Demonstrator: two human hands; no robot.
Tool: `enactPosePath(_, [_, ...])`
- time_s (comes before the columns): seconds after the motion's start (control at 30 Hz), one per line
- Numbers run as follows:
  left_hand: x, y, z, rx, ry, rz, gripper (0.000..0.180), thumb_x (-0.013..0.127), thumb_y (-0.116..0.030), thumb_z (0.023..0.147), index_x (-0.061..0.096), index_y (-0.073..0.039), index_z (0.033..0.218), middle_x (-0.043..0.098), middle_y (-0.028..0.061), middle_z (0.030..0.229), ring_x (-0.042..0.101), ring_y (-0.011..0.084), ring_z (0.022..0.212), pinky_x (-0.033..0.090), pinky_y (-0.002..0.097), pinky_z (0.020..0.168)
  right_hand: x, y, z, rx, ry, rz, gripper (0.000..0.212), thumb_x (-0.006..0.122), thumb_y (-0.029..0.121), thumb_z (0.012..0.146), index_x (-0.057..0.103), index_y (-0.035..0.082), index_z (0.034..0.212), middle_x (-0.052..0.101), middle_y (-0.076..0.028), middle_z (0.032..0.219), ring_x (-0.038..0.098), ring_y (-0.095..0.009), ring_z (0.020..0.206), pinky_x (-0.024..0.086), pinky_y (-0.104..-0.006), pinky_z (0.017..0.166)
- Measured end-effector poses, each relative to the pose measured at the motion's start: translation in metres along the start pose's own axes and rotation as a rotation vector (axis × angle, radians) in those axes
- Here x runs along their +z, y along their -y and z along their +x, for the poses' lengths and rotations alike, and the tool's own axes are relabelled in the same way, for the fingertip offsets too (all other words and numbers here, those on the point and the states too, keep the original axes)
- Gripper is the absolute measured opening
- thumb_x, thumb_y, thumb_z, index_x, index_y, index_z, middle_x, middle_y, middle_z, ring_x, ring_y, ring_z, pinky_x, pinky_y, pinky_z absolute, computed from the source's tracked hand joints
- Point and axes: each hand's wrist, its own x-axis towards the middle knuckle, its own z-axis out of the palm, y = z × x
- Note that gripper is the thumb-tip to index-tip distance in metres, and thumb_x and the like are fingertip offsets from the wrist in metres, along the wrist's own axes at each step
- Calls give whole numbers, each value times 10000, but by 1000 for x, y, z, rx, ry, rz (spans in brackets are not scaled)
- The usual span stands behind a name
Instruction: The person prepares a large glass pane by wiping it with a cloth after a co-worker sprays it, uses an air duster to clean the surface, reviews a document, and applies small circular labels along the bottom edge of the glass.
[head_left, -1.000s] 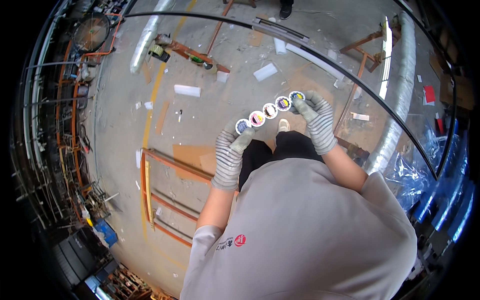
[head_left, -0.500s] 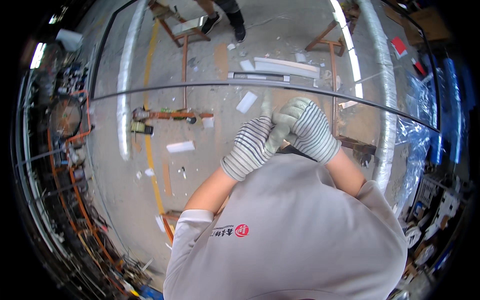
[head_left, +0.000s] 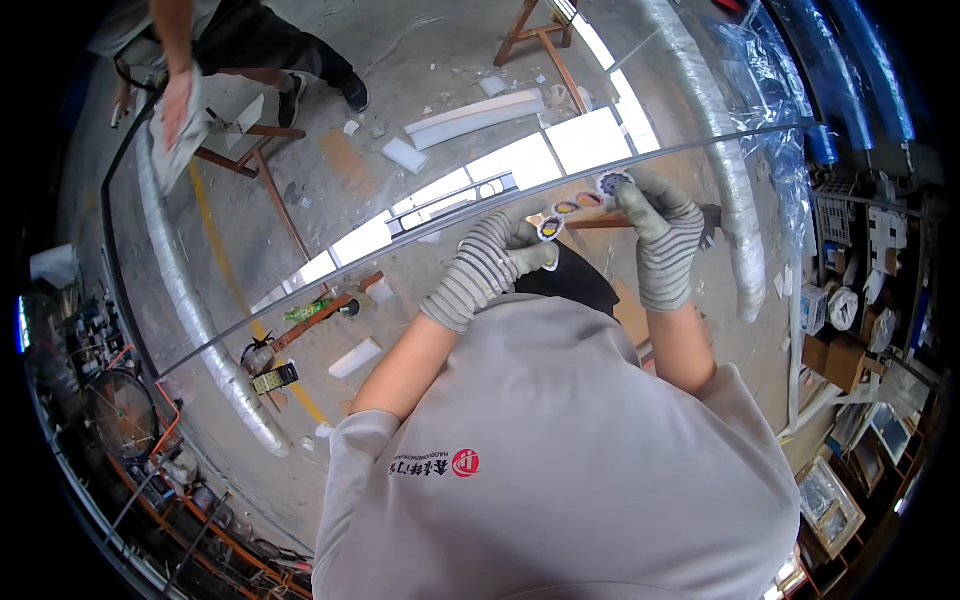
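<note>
Round coloured stickers on a short white strip (head_left: 578, 207), bunched between my gloved hands a moment ago, now stretch out again, left hand (head_left: 497, 262) and right hand (head_left: 655, 222) pinching the ends above the glass sheet (head_left: 400, 225).

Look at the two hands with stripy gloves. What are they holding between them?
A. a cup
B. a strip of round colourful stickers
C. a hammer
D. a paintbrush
B: the left hand and right hand each pinch an end of a strip of round stickers.
</note>
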Motion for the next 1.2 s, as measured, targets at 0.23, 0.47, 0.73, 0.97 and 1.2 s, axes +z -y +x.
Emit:
enactPosePath(0.23, [6, 14, 28, -90, -317, -103, 397, 652, -38, 757, 541, -16, 1138, 647, 82, 904, 605, 125, 824, 489, 250, 758, -49, -43, 47, 138, -7, -96, 86, 691, 67, 762, 607, 46, 767, 601, 5, 684, 521, -43, 613, 416, -190, 570])
enactPosePath(0.47, [-12, 29, 87, -77, -639, -9, 494, 615, 59, 734, 475, 8, 1205, 610, 127, 926, 614, 146, 718, 535, 235, 624, -64, -99, 103, -142, 81, -450, 143, 704, 175, 739, 643, 51, 776, 634, -61, 840, 568, -163, 820, 444, -299, 770])
enactPosePath(0.73, [9, 21, 114, -67, -782, 322, 425, 634, -12, 759, 514, -16, 1167, 607, 79, 768, 585, 132, 645, 485, 266, 584, -72, -106, 140, -382, 113, -1040, 214, 712, 335, 680, 659, 128, 684, 636, -60, 930, 559, -254, 948, 391, -395, 849])
enactPosePath(0.97, [8, 32, 120, 21, -882, 502, 470, 653, -13, 740, 509, -32, 1187, 606, 65, 750, 559, 114, 629, 480, 257, 601, -76, -108, 136, -415, 99, -1127, 193, 709, 335, 679, 653, 151, 666, 582, -24, 1059, 491, -239, 1057, 335, -408, 913])
enactPosePath(1.2, [11, 23, 123, -35, -893, 534, 473, 659, -8, 736, 498, 10, 1180, 596, 58, 738, 544, 104, 616, 473, 239, 593, -73, -105, 139, -347, 103, -1150, 165, 715, 313, 666, 667, 156, 685, 575, -25, 1074, 469, -245, 1075, 332, -411, 928])
